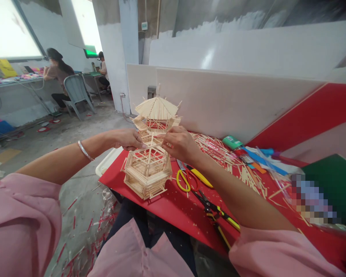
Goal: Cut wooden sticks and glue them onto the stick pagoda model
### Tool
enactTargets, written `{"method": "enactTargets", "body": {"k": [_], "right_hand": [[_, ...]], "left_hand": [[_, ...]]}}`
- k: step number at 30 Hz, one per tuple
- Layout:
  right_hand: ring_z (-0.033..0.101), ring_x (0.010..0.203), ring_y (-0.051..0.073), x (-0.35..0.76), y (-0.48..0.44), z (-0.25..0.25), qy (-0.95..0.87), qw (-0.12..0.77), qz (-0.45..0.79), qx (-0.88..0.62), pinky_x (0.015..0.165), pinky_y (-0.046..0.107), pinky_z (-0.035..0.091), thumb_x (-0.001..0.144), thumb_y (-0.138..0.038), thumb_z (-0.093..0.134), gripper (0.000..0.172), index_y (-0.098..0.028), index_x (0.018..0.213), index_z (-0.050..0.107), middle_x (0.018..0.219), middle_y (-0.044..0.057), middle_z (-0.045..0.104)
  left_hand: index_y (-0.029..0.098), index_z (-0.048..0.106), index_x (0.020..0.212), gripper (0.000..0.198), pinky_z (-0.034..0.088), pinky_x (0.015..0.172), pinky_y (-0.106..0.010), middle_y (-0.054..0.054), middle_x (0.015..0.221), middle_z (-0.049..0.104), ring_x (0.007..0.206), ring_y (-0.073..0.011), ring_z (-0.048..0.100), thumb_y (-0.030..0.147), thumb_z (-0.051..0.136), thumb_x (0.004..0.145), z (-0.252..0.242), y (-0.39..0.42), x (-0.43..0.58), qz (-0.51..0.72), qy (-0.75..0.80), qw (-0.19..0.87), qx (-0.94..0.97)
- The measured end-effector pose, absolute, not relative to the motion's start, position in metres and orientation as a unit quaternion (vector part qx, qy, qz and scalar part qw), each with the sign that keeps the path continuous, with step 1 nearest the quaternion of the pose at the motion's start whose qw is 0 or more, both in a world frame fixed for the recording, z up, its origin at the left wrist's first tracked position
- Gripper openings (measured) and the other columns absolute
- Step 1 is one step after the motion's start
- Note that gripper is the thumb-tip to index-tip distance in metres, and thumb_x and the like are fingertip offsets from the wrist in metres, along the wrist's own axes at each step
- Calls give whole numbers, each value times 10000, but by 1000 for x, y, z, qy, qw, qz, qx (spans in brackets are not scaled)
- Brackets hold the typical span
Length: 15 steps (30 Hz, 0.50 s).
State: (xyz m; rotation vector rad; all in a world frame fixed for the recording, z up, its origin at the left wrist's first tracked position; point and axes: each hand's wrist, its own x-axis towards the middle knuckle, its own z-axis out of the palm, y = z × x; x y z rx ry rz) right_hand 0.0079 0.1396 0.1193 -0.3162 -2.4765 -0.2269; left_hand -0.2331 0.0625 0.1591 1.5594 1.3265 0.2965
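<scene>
A hexagonal model building made of thin wooden sticks [147, 180] stands on the red tabletop in front of me, with bare roof ribs rising to a centre post. Over those ribs, my left hand [129, 139] comes in from the left, thumb and fingers pinched together. My right hand [179, 143] reaches in from the other side, fingers closed. A thin wooden stick [154, 146] spans the gap between the two sets of fingertips, both hands gripping it. Just behind sits a pagoda model [157, 108] with a pointed stick roof, its lower part hidden by my hands.
Yellow-and-red-handled scissors [183, 181] and black-and-yellow pliers [210, 207] lie right of the model on the red table [173, 209]. Loose wooden sticks [216, 152] are heaped behind my right arm. White boards [219, 96] lean beyond. Two people sit at far-left benches.
</scene>
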Motion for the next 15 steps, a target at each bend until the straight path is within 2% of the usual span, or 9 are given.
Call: {"method": "enactTargets", "body": {"k": [15], "right_hand": [[581, 867, 230, 8, 140, 119, -938, 319, -78, -112, 774, 379, 411, 867, -149, 585, 274, -228, 1082, 736, 784, 47, 722]], "left_hand": [[186, 470, 499, 447, 166, 446, -276, 37, 413, 365, 411, -70, 256, 403, 716, 802, 157, 64, -234, 131, 547, 508, 653]]}}
